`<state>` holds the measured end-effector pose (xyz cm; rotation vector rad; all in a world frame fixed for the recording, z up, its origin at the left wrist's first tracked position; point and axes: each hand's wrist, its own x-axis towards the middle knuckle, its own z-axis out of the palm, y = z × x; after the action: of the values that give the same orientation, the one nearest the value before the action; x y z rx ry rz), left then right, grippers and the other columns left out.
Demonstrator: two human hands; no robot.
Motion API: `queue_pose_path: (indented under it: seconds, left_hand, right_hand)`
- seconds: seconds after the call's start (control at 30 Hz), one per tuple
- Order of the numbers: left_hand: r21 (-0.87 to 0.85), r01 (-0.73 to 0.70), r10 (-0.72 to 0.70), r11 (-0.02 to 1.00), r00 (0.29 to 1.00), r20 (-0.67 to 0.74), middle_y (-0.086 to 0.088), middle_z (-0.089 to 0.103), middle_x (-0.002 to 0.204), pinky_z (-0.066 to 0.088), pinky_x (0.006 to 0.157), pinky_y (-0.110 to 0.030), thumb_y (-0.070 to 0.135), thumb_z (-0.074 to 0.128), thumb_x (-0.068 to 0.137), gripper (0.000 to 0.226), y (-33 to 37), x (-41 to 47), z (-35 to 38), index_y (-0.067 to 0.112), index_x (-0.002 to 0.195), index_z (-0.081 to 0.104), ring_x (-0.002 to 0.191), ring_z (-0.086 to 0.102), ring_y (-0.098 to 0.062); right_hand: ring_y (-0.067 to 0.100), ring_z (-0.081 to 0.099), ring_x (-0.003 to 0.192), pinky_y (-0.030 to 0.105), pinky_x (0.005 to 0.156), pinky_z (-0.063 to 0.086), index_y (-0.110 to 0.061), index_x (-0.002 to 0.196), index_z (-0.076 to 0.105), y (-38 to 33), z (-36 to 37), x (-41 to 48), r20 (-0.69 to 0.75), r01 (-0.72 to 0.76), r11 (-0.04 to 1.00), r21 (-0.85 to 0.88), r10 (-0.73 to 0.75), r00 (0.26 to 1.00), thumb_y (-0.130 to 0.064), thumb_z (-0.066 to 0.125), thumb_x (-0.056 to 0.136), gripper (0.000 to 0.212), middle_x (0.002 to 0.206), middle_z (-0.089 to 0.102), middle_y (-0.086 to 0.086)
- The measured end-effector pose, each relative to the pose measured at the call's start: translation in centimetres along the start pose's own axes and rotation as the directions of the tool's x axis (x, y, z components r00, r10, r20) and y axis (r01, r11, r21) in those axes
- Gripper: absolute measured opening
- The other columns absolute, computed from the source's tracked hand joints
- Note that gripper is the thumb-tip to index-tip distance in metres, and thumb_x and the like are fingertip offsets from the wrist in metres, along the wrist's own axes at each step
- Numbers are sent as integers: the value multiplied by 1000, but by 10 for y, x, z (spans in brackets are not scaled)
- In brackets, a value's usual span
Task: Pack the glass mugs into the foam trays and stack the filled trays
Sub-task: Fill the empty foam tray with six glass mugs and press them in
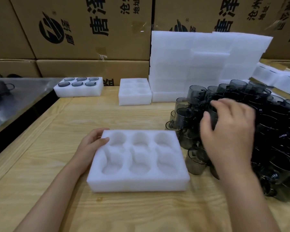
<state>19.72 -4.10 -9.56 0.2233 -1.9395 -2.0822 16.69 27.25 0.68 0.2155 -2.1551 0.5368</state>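
Note:
An empty white foam tray (139,183) with six round pockets lies on the wooden table in front of me. My left hand (90,144) grips its far left corner, thumb on top. To the right stands a big pile of smoky grey glass mugs (274,128). My right hand (229,129) reaches into that pile, fingers and thumb curled round one dark mug (212,114). A filled foam tray (79,88) with six mugs sits at the far left of the table.
Another empty foam tray (135,92) stands at the back centre, next to a tall stack of foam trays (208,64). Brown cardboard boxes (90,30) form a wall behind. A metal surface (18,99) borders the table on the left.

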Motion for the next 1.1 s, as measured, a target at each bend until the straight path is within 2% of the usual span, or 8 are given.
queue_pose_path:
  seconds: [0.13,0.23,0.47,0.6,0.73,0.9,1.0,1.1]
  left_hand:
    - [-9,-13,13,1000,1000,15,-1,72,91,53,67,-31,13,66,74,30,0,1,2,19,103,66,81,68,-21]
    - [-14,-14,15,1000,999,35,-2,71,90,54,66,-31,13,73,67,39,2,0,2,17,105,65,81,67,-22]
    - [-23,-23,24,999,1000,18,-6,69,85,53,64,-31,16,63,69,34,2,-1,4,14,102,66,76,65,-23]
    - [-18,-19,20,1000,1000,18,-5,70,85,54,64,-32,16,63,69,34,3,-2,3,14,102,66,76,66,-23]
    - [-25,-9,9,1000,1000,26,-8,68,87,53,66,-34,13,62,68,37,4,-3,2,12,105,65,76,66,-25]
    - [2,-22,22,1000,1000,3,-6,65,79,52,54,-20,-11,51,82,32,8,-4,2,8,103,66,64,65,-14]
    - [24,-22,22,999,1000,-16,-6,64,79,51,53,-19,-16,45,84,37,8,-4,2,10,99,67,62,65,-13]
    - [18,-26,27,999,999,-20,-4,66,76,51,52,-19,-6,56,76,29,9,-4,3,10,97,67,62,65,-12]
  right_hand:
    - [41,30,119,50,94,31,-3,120,60,22,0,17,309,-76,952,-296,171,936,-27,57,90,38,130,46,22]
    - [41,32,116,50,91,33,-2,115,63,26,2,19,371,-8,946,-325,135,919,-22,56,91,32,127,47,22]
    - [39,44,110,49,93,36,0,101,68,26,-6,23,330,-47,988,-150,95,939,-13,61,89,19,120,54,17]
    - [28,40,126,30,102,26,-12,91,69,8,-24,28,314,-42,992,118,3,950,-20,63,87,11,134,48,7]
    - [19,57,116,38,100,43,-28,77,65,-13,-20,33,539,-114,907,405,-136,831,-29,63,82,5,120,61,-8]
    - [20,62,105,41,89,51,-24,76,67,-23,13,22,768,-123,934,335,-195,610,-23,67,84,8,101,70,6]
    - [17,62,106,35,84,51,-25,75,65,-23,23,8,799,-112,945,307,-192,569,-26,67,84,9,99,70,4]
    - [18,60,106,29,74,47,-25,76,61,-23,26,3,789,-82,955,286,-186,586,-27,65,86,10,101,68,4]
